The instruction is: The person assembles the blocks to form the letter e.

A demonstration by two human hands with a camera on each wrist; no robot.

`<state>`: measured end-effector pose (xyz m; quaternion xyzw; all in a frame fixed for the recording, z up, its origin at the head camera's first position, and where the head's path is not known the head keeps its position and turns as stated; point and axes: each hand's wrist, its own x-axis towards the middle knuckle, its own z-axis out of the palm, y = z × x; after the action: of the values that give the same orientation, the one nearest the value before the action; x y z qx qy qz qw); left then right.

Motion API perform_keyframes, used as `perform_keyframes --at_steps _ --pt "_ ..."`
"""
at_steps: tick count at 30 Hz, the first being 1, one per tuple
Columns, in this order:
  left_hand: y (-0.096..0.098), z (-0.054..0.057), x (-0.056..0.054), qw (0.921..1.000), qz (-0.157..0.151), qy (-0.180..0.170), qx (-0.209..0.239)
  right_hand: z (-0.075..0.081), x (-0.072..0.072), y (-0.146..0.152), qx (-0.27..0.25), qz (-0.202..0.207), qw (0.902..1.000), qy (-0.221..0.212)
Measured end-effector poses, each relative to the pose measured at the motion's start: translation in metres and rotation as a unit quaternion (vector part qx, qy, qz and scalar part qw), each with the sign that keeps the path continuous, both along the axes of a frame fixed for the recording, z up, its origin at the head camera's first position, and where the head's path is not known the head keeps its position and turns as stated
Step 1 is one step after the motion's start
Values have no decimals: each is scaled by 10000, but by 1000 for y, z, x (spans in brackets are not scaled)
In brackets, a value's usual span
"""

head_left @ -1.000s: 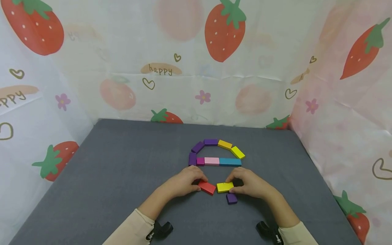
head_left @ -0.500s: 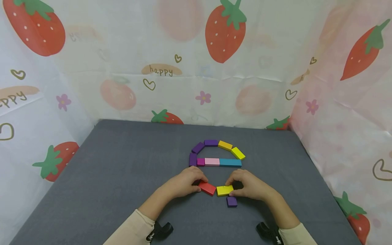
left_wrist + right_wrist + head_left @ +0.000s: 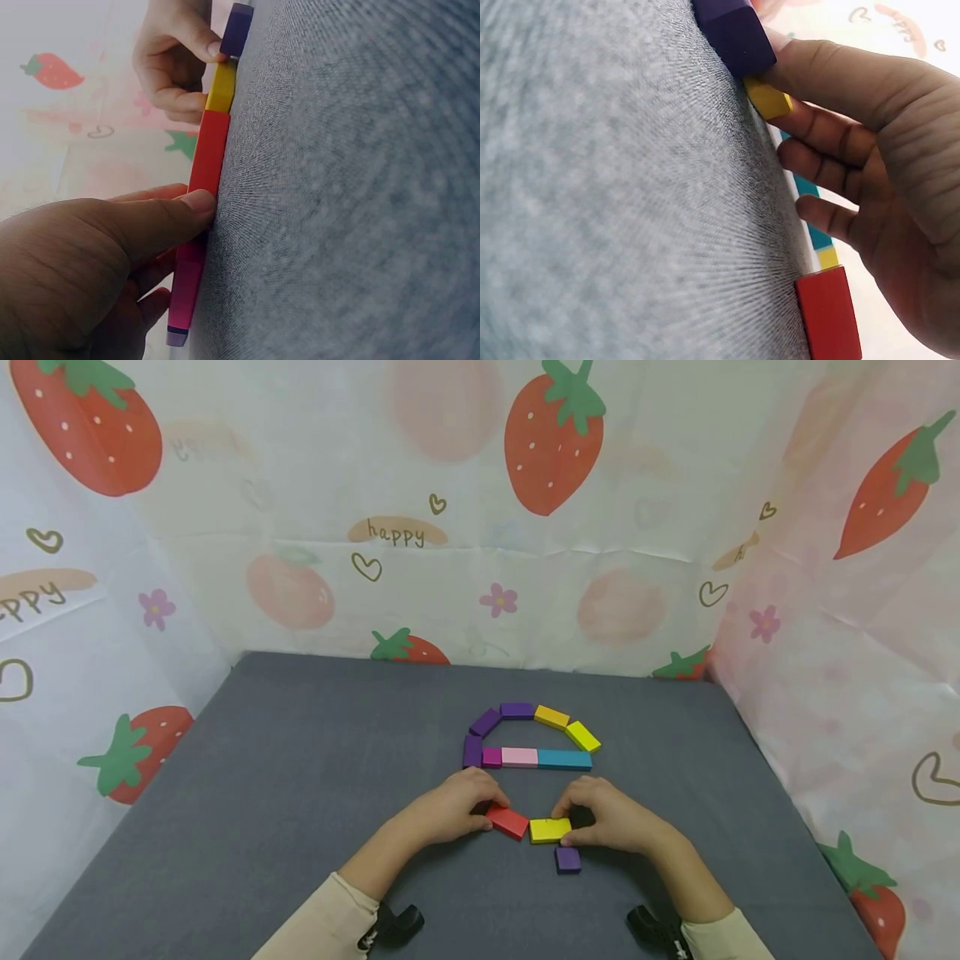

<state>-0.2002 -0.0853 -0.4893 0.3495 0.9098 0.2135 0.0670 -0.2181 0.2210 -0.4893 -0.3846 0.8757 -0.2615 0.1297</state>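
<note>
In the head view, my left hand (image 3: 453, 806) pinches a red block (image 3: 510, 823) between thumb and fingers. My right hand (image 3: 611, 814) grips the right end of a yellow block (image 3: 547, 832), whose left end lies close to the red one. Just in front of the yellow block sits a short purple block (image 3: 567, 861), near my right thumb. The left wrist view has a magenta block (image 3: 186, 292) beyond the red one, partly behind my left fingers. Another red block (image 3: 830, 315) appears below my right hand in the right wrist view.
Farther back on the grey table (image 3: 315, 760), purple blocks (image 3: 517, 711), an orange block (image 3: 552, 717) and a yellow block form an arch. A magenta, a pink (image 3: 519, 757) and a blue block (image 3: 564, 760) make a straight row beneath it. Strawberry-print cloth (image 3: 525, 560) surrounds the table.
The yellow block has shifted slightly toward me with my right fingers and levelled out. The short purple block has slid toward me too. My left hand and its red block have stayed in place.
</note>
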Motion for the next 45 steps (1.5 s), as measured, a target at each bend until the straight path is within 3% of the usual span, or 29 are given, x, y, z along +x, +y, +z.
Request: perform_keyframes --at_steps 25,45 --pt "3 0 2 9999 -6 112 -79 -1 3 -1 85 -72 9999 -16" --pt "20 7 6 9999 -40 135 -26 3 1 -2 -161 -8 9996 219"
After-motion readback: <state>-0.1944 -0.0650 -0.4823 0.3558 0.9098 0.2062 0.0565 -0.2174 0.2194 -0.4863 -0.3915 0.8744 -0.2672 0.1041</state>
